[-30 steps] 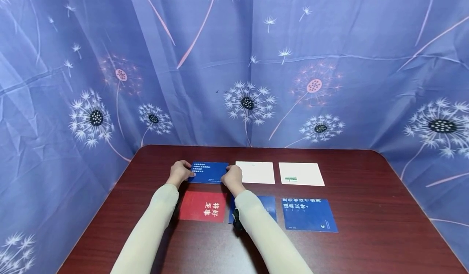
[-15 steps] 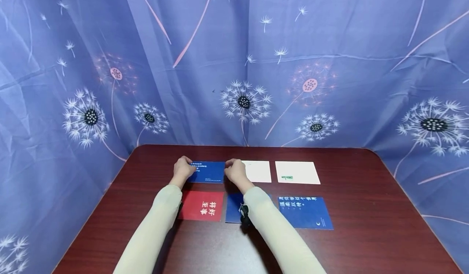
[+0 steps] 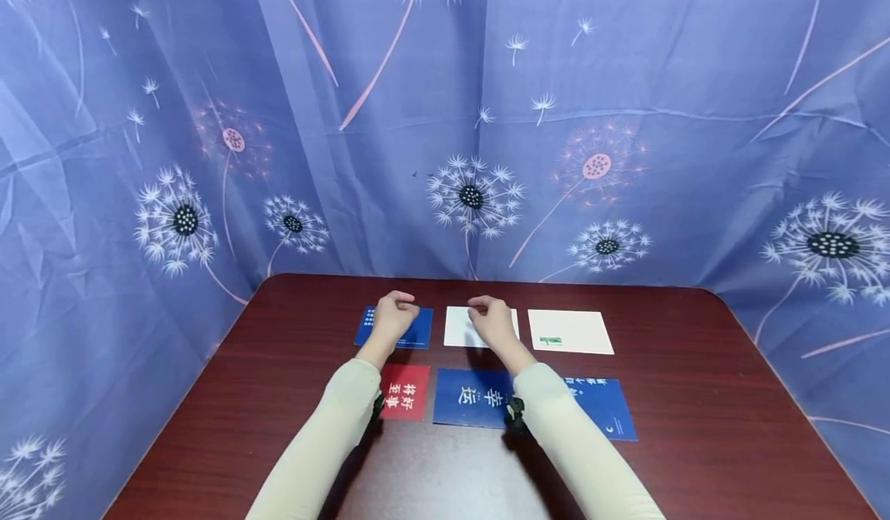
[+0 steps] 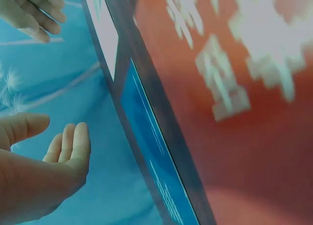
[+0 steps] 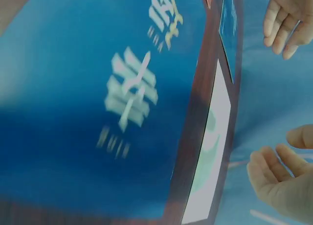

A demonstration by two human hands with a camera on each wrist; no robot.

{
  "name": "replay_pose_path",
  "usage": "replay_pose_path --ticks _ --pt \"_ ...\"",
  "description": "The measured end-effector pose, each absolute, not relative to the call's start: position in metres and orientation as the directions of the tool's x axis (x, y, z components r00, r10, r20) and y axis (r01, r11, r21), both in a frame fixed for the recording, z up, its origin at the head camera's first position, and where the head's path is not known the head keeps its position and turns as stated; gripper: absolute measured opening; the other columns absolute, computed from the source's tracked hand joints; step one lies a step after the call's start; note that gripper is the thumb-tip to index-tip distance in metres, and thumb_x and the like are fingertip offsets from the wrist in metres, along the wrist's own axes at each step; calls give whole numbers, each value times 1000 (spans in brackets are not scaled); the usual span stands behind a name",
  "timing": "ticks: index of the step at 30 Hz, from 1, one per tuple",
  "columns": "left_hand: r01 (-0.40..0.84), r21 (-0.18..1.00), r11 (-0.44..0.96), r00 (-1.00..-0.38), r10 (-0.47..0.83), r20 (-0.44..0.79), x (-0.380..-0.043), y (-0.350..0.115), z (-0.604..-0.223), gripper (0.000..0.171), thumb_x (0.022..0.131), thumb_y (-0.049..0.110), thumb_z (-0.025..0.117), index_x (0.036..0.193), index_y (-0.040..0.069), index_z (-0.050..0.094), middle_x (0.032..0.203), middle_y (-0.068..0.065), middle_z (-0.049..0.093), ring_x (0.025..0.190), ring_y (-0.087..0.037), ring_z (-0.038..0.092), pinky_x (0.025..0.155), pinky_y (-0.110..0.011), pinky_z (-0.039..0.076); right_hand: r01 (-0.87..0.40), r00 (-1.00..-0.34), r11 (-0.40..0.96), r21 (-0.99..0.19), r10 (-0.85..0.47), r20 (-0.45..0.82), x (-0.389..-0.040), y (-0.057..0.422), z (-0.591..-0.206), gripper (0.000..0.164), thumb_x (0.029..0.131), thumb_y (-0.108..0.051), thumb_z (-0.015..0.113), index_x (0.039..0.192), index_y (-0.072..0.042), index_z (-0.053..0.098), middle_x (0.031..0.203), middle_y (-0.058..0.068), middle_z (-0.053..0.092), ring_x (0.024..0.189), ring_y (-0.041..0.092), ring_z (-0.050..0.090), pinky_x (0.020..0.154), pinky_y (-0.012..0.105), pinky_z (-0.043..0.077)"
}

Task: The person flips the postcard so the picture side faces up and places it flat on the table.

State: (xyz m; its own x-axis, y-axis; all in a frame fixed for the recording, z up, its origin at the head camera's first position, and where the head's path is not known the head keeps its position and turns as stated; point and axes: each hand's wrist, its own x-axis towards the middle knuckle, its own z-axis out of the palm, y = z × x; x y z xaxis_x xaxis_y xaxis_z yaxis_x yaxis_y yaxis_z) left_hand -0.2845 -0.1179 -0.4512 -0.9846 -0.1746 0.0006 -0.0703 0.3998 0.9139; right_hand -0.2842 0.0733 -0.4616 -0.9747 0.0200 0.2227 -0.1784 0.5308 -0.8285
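My left hand (image 3: pixel 392 321) hovers over the blue card (image 3: pixel 417 334) with white text at the back left, its thumb and fingers apart and nothing between them. Raised over the middle white card (image 3: pixel 455 336), my right hand (image 3: pixel 497 325) holds nothing, with its fingers relaxed. Both wrist views show a gap between thumb and fingers, on the left hand (image 4: pixel 68 161) and on the right hand (image 5: pixel 281 181). In the front row lie a red card (image 3: pixel 417 402), a blue card (image 3: pixel 452 408) with large white characters, and another blue card (image 3: pixel 615 408), partly behind the right sleeve.
A third back-row card, white with a small green print (image 3: pixel 570 331), lies to the right. The cards lie flat on a dark red wooden table (image 3: pixel 709 396). A blue dandelion-patterned curtain (image 3: pixel 389 219) hangs behind the table's far edge.
Both hands have left the back-left blue card and moved right and up, the right one over the middle white card. That blue card stays in the back row.
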Motion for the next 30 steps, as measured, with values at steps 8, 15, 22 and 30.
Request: replay_pose_path --ticks 8,15,22,30 --pt "-95 952 289 -992 -104 -68 -282 -86 -455 33 89 1 60 121 -8 58 109 -22 65 105 -34 62 88 -40 52 -40 -997 553 -832 28 66 -275 110 -462 39 93 -8 55 127 10 55 122 27 60 111 40 58 92 46 49" --pt "-145 954 262 -989 -58 -135 -283 -71 -463 39 90 4 58 127 -8 53 116 -23 62 109 -36 59 91 -40 50 50 -998 554 -831 54 -24 -269 127 -469 46 94 -9 51 134 14 45 131 33 50 122 44 48 100 50 42" --pt "-176 957 230 -984 -16 -178 -285 -65 -473 47 90 4 56 133 -11 44 122 -28 55 114 -39 56 95 -43 48 88 -996 551 -830 64 -63 -266 129 -474 50 94 -8 49 135 18 39 136 34 44 128 44 42 104 51 38" --pt "-166 950 266 -986 -41 -161 -286 -61 -479 47 89 4 56 132 -12 45 121 -28 56 113 -39 57 94 -43 49 98 -995 537 -838 79 -66 -266 129 -477 50 92 -6 47 134 19 39 135 35 45 126 45 43 103 50 40"
